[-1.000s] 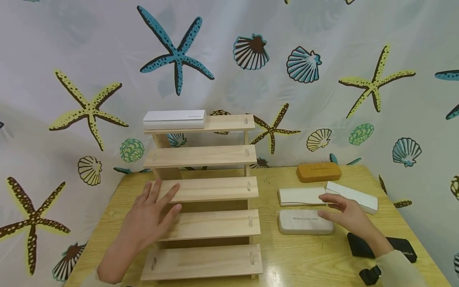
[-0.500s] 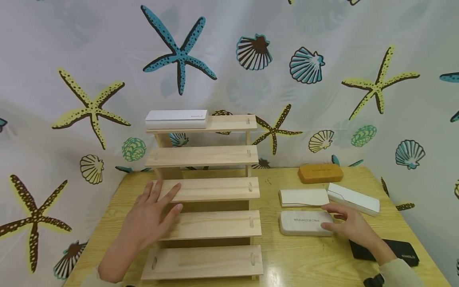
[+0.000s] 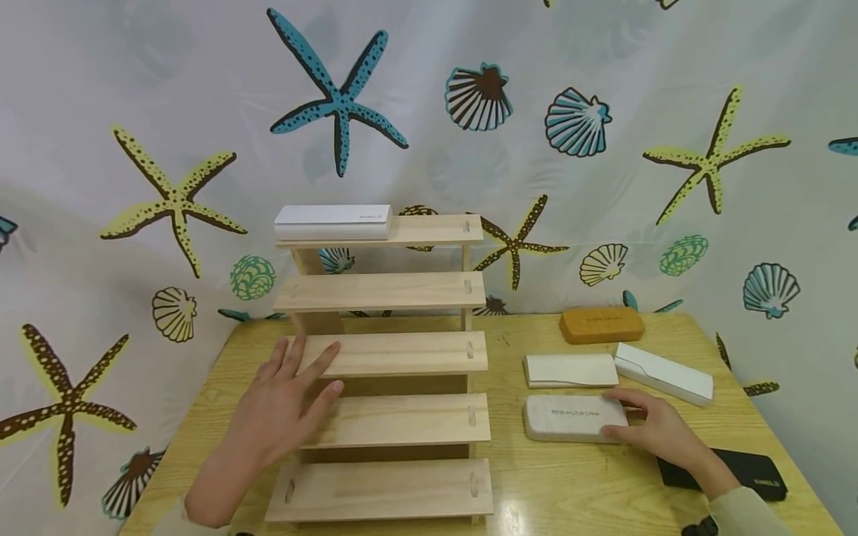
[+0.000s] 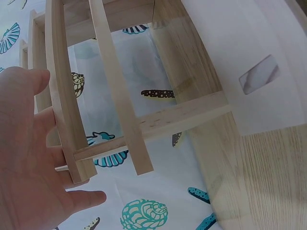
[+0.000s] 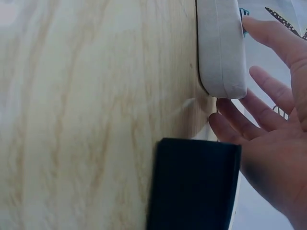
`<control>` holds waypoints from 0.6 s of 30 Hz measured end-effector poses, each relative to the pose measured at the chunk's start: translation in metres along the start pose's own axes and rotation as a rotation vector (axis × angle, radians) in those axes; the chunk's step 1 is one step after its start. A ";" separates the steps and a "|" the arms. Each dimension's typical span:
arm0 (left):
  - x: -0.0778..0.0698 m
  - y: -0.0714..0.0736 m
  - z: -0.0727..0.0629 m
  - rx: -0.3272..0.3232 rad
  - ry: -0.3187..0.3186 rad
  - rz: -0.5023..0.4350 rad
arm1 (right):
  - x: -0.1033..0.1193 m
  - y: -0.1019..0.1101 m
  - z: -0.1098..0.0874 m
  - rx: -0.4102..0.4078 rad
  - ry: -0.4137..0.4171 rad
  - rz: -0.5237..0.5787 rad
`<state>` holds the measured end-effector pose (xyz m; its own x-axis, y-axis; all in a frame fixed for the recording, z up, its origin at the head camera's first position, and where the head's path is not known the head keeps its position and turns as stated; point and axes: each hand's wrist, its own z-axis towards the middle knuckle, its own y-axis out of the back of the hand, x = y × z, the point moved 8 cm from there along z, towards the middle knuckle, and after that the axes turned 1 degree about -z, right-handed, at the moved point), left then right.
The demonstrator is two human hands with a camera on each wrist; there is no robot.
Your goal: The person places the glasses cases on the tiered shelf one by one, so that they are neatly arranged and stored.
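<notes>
A light grey hard glasses case with small dark lettering lies on the table, right of a wooden tiered rack. My right hand holds its right end, thumb over the lid and index finger at the far edge. In the right wrist view, the case is on the tabletop, and other fingers reach past its end. My left hand rests with spread fingers on the left end of the rack's middle shelf; the left wrist view shows fingers partly behind a board. A white case sits on the top shelf's left.
Behind the grey case lie a cream flat case, a slanted white case and a mustard case. A black case lies under the right forearm. A patterned curtain hangs behind the table.
My right hand has moved slightly right and nearer, settling around the grey case's right end. My left hand keeps its place on the rack. The whole head view has shifted slightly.
</notes>
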<state>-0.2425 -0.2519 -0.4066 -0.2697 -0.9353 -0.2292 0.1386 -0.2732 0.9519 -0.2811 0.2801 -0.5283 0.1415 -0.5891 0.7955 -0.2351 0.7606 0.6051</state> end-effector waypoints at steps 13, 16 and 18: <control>0.000 0.000 0.001 -0.001 -0.001 -0.001 | -0.007 -0.005 0.001 0.031 -0.016 -0.052; 0.000 0.000 0.001 -0.002 -0.003 0.002 | -0.008 -0.006 0.001 0.038 -0.021 -0.075; 0.000 0.000 0.001 -0.005 -0.004 0.004 | -0.008 -0.006 0.000 0.037 -0.011 -0.098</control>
<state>-0.2431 -0.2516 -0.4068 -0.2726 -0.9355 -0.2247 0.1443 -0.2707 0.9518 -0.2811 0.2795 -0.5383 0.1549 -0.6636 0.7319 -0.2560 0.6885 0.6785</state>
